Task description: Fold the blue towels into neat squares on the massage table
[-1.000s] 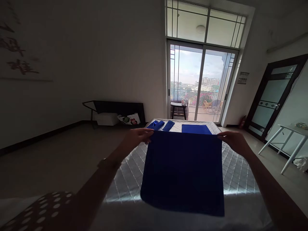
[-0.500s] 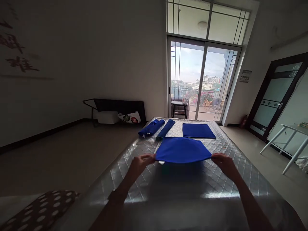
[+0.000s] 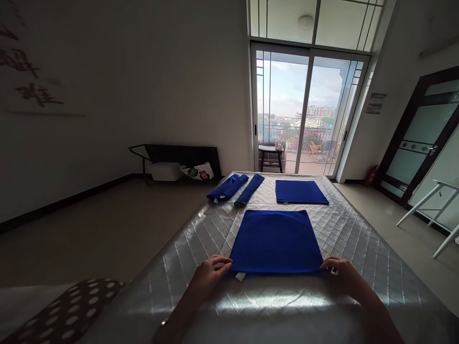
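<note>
A square blue cushion cover [image 3: 276, 241] lies nearly flat on the quilted silvery mattress [image 3: 193, 248], a white tag showing under its near edge. My left hand [image 3: 211, 272] pinches its near left corner between thumb and fingers. At the near right corner, my right hand [image 3: 339, 270] is closed on the fabric in the same way. Farther back on the right lies a second flat blue cover [image 3: 301, 192]. A rolled blue cloth [image 3: 249, 190] and a folded blue bundle [image 3: 227, 188] rest side by side at the far left of the mattress.
A brown polka-dot fabric [image 3: 68, 310] is at the lower left. Against the wall stands a dark bench [image 3: 182, 155] with a white box [image 3: 165, 171] beneath. Sliding glass doors [image 3: 304, 110] are behind the mattress; a white-legged table [image 3: 426, 203] stands at right.
Both hands have come down and nearer with the cushion cover, which was raised and bowed and now lies spread on the mattress. The view has shifted slightly.
</note>
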A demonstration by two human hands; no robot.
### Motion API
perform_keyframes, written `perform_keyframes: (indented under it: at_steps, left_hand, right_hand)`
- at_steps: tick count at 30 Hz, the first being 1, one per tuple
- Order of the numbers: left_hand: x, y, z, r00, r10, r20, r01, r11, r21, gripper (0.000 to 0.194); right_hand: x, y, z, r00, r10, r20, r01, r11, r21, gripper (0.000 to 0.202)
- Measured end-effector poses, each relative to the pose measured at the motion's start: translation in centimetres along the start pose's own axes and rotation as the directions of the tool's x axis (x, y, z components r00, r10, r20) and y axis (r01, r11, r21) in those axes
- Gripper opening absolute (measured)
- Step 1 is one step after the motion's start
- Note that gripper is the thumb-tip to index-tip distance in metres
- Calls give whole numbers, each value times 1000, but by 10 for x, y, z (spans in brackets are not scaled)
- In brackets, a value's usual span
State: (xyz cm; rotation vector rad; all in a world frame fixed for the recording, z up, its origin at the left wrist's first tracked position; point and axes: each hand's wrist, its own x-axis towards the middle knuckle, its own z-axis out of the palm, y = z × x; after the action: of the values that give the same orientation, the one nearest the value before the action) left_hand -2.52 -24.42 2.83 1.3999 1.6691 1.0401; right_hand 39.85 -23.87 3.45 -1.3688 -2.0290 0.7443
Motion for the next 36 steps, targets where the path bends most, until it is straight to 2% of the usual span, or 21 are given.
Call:
perform_keyframes:
  at_steps: [5,8,12,14,18,21,24,27,29,31,33,35,36]
  left_hand:
    - [-9,6,-4,999,-29,33,24,987,162,38]
    - [-18,11,-6,999,-2,45,-10,961,275,36]
    - [-28,16,-3,997,-16,69,-19,881,472,32]
    - [-29,18,0,995,-48,91,-10,835,551,31]
    - [-31,23,6,989,-90,117,-8,760,650,28]
    - [-33,21,8,987,-106,122,-12,706,708,26]
    - [-36,14,7,992,-87,93,-18,631,776,26]
    - [-36,11,14,997,55,45,-67,525,849,32]
    - [-35,17,34,970,235,65,-180,507,843,34]
    - [-33,30,69,896,426,124,-354,517,780,35]
    - [-29,45,113,809,550,206,-513,492,703,35]
    - [-23,57,157,742,599,302,-619,438,651,40]
    - [-20,61,175,727,592,347,-647,422,635,45]
  right_hand:
    - [-3,-8,-9,990,43,137,-24,991,-133,22]
    - [-7,-15,-15,987,48,152,-17,979,-202,23]
    - [-11,-22,-18,989,9,147,27,970,-240,24]
    - [-11,-25,-17,986,32,166,13,965,-263,24]
    - [-12,-29,-14,974,101,204,-43,961,-273,24]
    - [-15,-34,-16,969,102,224,-44,968,-249,22]
    - [-15,-40,-15,972,111,205,-51,959,-279,32]
    - [-6,-42,-1,990,129,54,-102,928,-358,45]
    - [3,-40,16,993,95,-73,-115,923,-368,44]
    - [12,-36,36,987,66,-145,-118,916,-383,43]
    - [18,-28,54,988,75,-132,-127,887,-443,50]
    - [20,-17,67,993,90,-73,-115,844,-524,56]
    - [20,-12,72,995,89,-38,-95,825,-556,57]
